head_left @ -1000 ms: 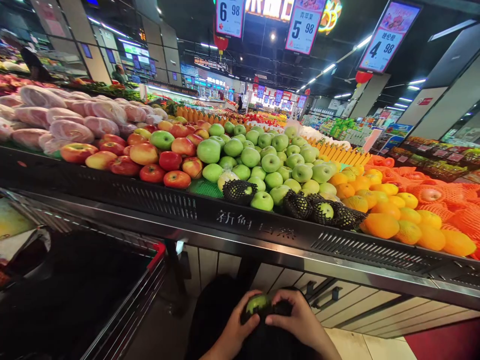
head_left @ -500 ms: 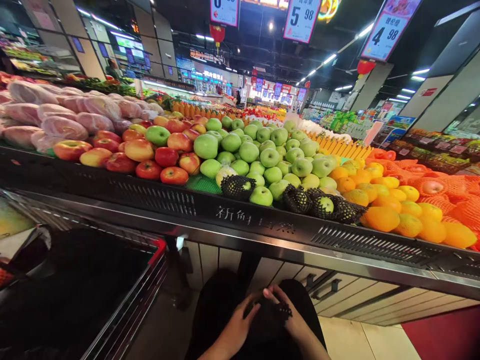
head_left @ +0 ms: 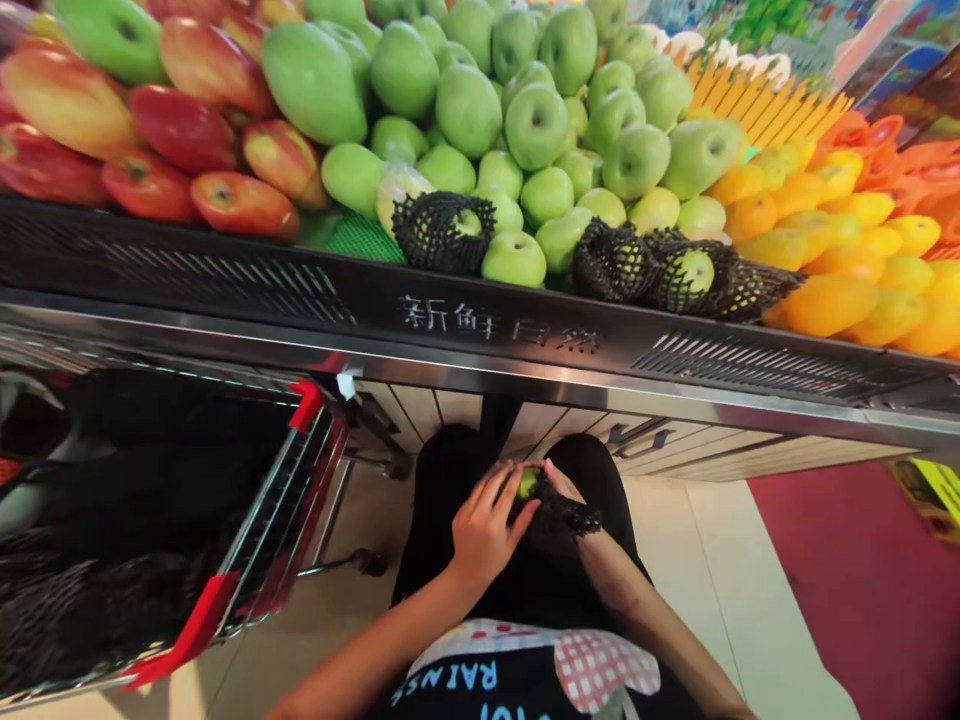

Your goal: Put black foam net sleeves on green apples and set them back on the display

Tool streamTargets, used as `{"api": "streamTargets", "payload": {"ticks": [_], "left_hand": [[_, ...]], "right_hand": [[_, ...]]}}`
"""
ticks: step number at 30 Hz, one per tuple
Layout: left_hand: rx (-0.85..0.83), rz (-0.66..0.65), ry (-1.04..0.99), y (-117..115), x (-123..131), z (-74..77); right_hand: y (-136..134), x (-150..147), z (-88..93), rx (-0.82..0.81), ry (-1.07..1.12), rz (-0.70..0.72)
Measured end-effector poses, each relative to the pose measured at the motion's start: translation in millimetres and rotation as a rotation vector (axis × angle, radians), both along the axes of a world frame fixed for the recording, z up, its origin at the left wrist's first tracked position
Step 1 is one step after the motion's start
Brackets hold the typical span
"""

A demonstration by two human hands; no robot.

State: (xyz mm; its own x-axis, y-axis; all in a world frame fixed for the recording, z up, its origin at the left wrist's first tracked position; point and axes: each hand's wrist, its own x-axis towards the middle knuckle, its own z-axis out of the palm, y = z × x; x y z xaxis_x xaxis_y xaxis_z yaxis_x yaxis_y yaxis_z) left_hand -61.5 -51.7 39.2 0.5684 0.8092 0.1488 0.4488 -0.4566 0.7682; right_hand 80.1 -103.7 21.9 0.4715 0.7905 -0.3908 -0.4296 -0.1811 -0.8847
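Note:
Low over my lap, a green apple [head_left: 528,484] is held between both hands. My left hand [head_left: 484,520] curls its fingers round the apple's left side. A black foam net [head_left: 559,512] lies against the apple and stretches over the fingers of my right hand [head_left: 568,487], down to the wrist. My right fingers are closed round net and apple, partly hidden by the mesh. Ahead, several netted green apples [head_left: 442,232] line the front of the display, below a heap of bare green apples [head_left: 536,125].
A black display ledge [head_left: 480,310] with a steel edge runs across in front of my knees. Red apples [head_left: 244,205] lie left, oranges [head_left: 825,303] right. A shopping cart [head_left: 277,480] with red corners, full of black netting, stands at my left.
My view has tipped down and closer to the display. The green apple now shows between my hands, which have come together round it; before, they were apart at the fingertips.

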Motion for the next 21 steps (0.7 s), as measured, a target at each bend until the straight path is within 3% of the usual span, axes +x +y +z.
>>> {"api": "streamTargets", "payload": {"ticks": [2,5,7,11,14,18,21], "left_hand": [[0.112,0.046,-0.061,3.1,-2.0,-4.8],[0.071,-0.070,-0.162,10.1,-2.1,-6.8],[-0.076,-0.105,-0.235,14.8,-0.5,-3.6],[-0.651,0.120,-0.400,31.1,4.3,2.5],[-0.988,0.151,-0.428,46.7,8.9,-4.3],[-1.161,0.130,-0.405,53.3,13.0,-19.5],[-1.227,0.128,-0.426,47.7,9.6,-19.9]], "right_hand": [[-0.4,0.5,1.2,0.006,0.033,0.019],[-2.5,0.1,4.8,0.004,0.048,0.046],[-2.9,0.2,8.2,-0.009,0.031,0.062],[-2.5,1.3,13.8,-0.044,-0.008,0.087],[-3.2,-0.1,14.5,-0.071,-0.001,0.087],[-4.5,-4.0,12.1,-0.091,0.055,0.037],[-4.9,-5.0,10.5,-0.123,0.134,-0.049]]}}
